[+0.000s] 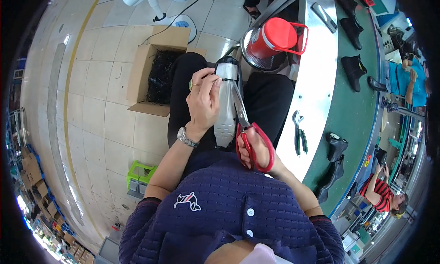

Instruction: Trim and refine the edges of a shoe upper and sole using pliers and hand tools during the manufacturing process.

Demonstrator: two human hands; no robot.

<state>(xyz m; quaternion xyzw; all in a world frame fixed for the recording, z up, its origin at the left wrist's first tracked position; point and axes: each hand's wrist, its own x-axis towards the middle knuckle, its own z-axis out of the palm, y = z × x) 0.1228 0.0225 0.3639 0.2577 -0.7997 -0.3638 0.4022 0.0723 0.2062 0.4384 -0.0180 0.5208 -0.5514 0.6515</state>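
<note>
On my lap lies a shoe with its pale grey sole (pixel 225 112) turned up and a black upper at the far end. My left hand (pixel 203 100), with a ring and a wristwatch, grips the shoe along its left side. My right hand (pixel 255 150) holds red-handled scissors (pixel 250 134); their steel blades point up along the right edge of the sole, touching it near the middle.
An open cardboard box (pixel 158 71) of black scraps stands on the tiled floor to the left. A red jug (pixel 274 37), pliers (pixel 299 138) on a metal ledge, and a green conveyor (pixel 362 112) carrying several black boots (pixel 354 70) lie right. Other people work beyond.
</note>
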